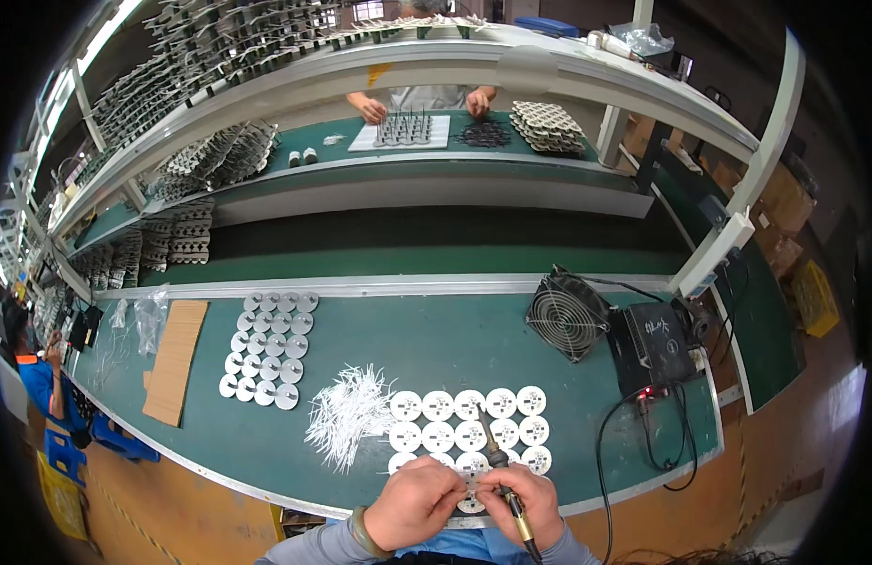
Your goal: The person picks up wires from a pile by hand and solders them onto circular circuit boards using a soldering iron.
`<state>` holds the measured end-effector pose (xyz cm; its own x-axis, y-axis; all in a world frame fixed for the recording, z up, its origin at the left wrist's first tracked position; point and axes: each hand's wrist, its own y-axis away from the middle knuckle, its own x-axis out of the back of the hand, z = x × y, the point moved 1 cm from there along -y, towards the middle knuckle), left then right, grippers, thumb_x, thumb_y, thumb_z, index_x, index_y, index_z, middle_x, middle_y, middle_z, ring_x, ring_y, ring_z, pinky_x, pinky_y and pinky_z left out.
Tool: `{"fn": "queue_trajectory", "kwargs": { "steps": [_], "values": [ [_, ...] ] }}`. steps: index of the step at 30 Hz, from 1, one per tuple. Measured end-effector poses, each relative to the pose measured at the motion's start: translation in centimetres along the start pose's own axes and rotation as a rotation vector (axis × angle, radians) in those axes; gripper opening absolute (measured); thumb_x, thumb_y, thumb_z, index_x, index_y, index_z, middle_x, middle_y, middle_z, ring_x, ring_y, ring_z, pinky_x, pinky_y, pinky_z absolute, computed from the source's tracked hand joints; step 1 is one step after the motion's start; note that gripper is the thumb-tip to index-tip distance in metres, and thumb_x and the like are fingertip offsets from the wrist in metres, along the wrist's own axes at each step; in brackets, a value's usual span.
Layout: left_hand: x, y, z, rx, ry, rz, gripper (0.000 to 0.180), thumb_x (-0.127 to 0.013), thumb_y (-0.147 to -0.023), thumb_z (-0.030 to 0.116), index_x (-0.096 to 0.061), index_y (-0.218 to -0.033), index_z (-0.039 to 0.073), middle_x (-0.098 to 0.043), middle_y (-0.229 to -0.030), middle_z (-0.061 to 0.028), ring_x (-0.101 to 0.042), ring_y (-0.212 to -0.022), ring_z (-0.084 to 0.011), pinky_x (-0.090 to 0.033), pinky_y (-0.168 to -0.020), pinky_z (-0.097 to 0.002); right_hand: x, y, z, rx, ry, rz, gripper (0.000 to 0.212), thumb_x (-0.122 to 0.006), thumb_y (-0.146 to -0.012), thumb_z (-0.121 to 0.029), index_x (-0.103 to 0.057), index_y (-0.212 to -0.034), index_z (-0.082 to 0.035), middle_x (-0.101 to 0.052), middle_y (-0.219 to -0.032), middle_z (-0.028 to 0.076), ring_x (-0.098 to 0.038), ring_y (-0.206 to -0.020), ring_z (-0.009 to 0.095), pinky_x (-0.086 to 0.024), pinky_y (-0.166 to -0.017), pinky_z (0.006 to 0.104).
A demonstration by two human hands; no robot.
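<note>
My right hand (528,501) is closed around a soldering iron (497,456), whose tip points away from me over the white round circuit boards (501,403). These boards lie in rows at the table's front, and the nearest ones are partly covered by my hands. My left hand (410,504) is closed in a pinch close beside my right fingertips; what it pinches is too small to make out. Left of the boards spreads a loose pile of short white wires (347,416). Farther left, grey metal discs (269,347) with small dark marks at their centres sit in rows.
A black fan (566,315) and a black box (651,347) with cables stand at the right. A brown cardboard strip (177,363) and a clear plastic bag (152,320) lie at the left. Across a raised shelf, another person's hands (479,102) work at a white tray (361,138).
</note>
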<state>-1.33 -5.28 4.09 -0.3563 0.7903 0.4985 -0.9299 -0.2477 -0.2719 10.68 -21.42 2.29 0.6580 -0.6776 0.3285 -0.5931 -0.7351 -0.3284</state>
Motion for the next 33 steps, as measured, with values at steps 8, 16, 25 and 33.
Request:
{"fn": "queue_trajectory", "kwargs": {
  "steps": [8,16,25,33],
  "values": [
    [-1.7,-0.5,0.7,-0.022,-0.271,-0.031,0.014,-0.075,-0.077,0.007,-0.067,-0.087,0.013,-0.065,-0.097,-0.0027,-0.059,-0.099,-0.0248,-0.038,-0.086,-0.0393,5.9,1.9,-0.4,0.074,0.213,0.147,0.029,-0.078,-0.08,0.003,-0.071,-0.105,-0.009,-0.074,-0.078,0.002,-0.066,-0.064,0.021,-0.048,-0.083,0.0389],
    [-4.0,-1.0,0.5,-0.039,-0.362,-0.085,0.016,-0.079,-0.075,0.01,-0.07,-0.088,0.012,-0.062,-0.116,-0.0071,-0.053,-0.124,-0.0366,-0.033,-0.097,-0.05,8.8,4.8,-1.4,0.18,0.369,0.099,0.032,-0.08,-0.085,-0.036,-0.075,-0.101,-0.008,-0.071,-0.074,0.0,-0.064,-0.067,0.019,-0.042,-0.088,0.0433],
    [-4.5,-0.8,0.6,-0.023,-0.345,-0.105,0.012,-0.077,-0.075,0.012,-0.071,-0.084,0.012,-0.061,-0.122,-0.0103,-0.049,-0.129,-0.0391,-0.031,-0.1,-0.0517,7.7,6.4,-0.4,0.174,0.336,0.107,0.03,-0.085,-0.069,-0.025,-0.08,-0.096,-0.013,-0.065,-0.07,-0.004,-0.062,-0.065,0.015,-0.041,-0.088,0.0403],
    [-4.8,-1.0,0.5,-0.022,-0.329,-0.109,0.011,-0.077,-0.074,0.011,-0.07,-0.083,0.012,-0.06,-0.124,-0.011,-0.048,-0.131,-0.0398,-0.03,-0.1,-0.0525,7.6,7.2,-0.1,0.123,0.302,0.066,0.029,-0.085,-0.065,-0.022,-0.081,-0.092,-0.015,-0.063,-0.07,-0.004,-0.062,-0.065,0.015,-0.041,-0.088,0.041]
  ]
}}
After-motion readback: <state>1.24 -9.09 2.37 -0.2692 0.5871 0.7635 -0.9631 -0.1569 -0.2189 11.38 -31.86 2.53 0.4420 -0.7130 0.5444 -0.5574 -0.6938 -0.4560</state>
